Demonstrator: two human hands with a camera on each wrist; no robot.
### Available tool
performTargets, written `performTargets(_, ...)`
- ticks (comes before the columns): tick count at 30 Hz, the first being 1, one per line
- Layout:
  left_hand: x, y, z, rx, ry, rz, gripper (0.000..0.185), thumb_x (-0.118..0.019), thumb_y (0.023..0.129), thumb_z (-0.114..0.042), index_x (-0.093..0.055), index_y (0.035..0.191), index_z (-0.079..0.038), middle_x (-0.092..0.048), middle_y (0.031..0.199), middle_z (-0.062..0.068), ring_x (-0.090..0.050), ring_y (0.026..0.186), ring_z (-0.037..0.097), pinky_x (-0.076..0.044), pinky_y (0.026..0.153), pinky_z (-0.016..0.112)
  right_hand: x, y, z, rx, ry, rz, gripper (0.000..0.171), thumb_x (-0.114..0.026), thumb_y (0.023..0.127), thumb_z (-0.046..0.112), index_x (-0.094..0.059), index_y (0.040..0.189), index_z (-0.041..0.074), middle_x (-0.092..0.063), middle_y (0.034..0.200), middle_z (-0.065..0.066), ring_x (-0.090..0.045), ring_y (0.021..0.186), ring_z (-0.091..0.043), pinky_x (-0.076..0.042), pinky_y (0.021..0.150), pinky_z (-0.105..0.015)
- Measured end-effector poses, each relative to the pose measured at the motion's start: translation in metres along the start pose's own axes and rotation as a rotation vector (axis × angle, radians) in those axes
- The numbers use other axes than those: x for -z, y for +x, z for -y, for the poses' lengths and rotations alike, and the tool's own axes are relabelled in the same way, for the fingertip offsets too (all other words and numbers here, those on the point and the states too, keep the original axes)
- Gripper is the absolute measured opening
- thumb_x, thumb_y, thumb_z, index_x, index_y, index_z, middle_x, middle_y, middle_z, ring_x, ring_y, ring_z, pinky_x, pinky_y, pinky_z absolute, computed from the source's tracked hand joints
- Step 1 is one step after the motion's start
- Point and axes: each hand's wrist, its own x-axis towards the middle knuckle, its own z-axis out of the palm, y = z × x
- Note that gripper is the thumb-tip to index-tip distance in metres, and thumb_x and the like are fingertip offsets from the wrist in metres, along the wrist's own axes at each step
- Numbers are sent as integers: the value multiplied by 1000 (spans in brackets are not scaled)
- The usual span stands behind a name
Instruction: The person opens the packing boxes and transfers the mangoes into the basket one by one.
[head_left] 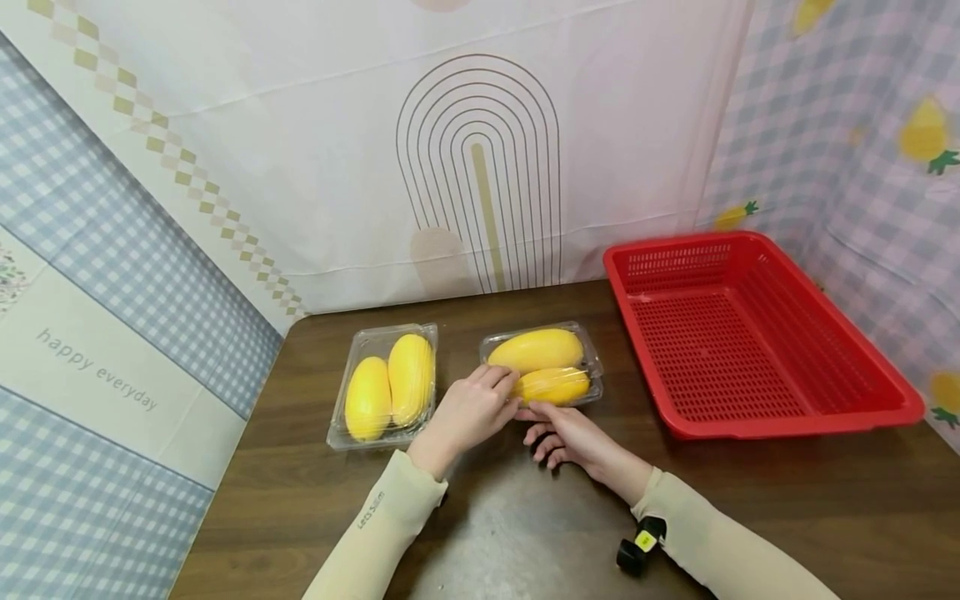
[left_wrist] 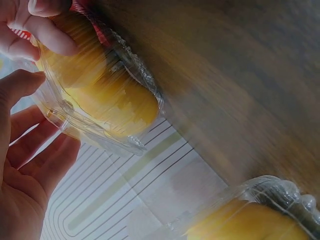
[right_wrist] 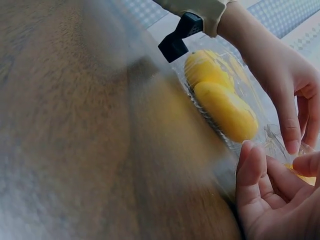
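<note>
Two yellow mangoes (head_left: 536, 350) lie in a clear plastic clamshell box (head_left: 592, 357) at mid-table. My left hand (head_left: 474, 408) holds this box at its near left corner, the thumb on one side of the edge and the fingers on the other, as the left wrist view shows. Close beside it, my right hand (head_left: 573, 437) reaches to the box's near edge with thumb and forefinger; its other fingers hang loosely bent. A second clear box (head_left: 339, 429) with two yellow mangoes (head_left: 390, 387) rests to the left, untouched.
A red plastic basket (head_left: 780, 429) with a perforated floor stands at the right of the brown wooden table (head_left: 495, 533). Patterned cloth (head_left: 330, 167) hangs behind the table and along both sides.
</note>
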Motion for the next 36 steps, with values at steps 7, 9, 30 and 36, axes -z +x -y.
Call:
performTargets(7, -1, 2, 0, -15, 3, -16, 31, -74, 91, -21, -72, 115, -3, -70, 109, 8, -67, 99, 22, -58, 74, 31, -4, 0, -1, 24, -11, -54, 52, -40, 106, 36, -58, 140, 1, -61, 90, -5, -58, 62, -12, -49, 52, -24)
performTargets(9, -1, 4, 0, -19, 7, -18, 30, -74, 91, -21, -72, 115, -3, -70, 109, 7, -67, 98, 22, -58, 73, 31, -5, -1, -1, 36, -9, -66, 51, -40, 106, 35, -59, 139, 0, -61, 91, -5, -58, 62, -12, -49, 52, -24)
performTargets(30, 0, 12, 2, -34, 35, 28, 25, -73, 89, -19, -73, 109, -4, -71, 102, 6, -69, 92, 21, -58, 71, 30, -10, 1, -3, 57, -38, -125, 45, -41, 107, 31, -64, 131, 0, -62, 83, -3, -56, 55, -11, -48, 46, -22)
performTargets(36, 9, 18, 6, -48, 19, -30, 17, -71, 86, -13, -74, 101, -4, -72, 97, 7, -70, 87, 21, -59, 69, 30, -11, -2, -5, 71, -19, -126, 46, -41, 107, 29, -64, 129, -4, -60, 81, -3, -56, 54, -10, -48, 48, -21)
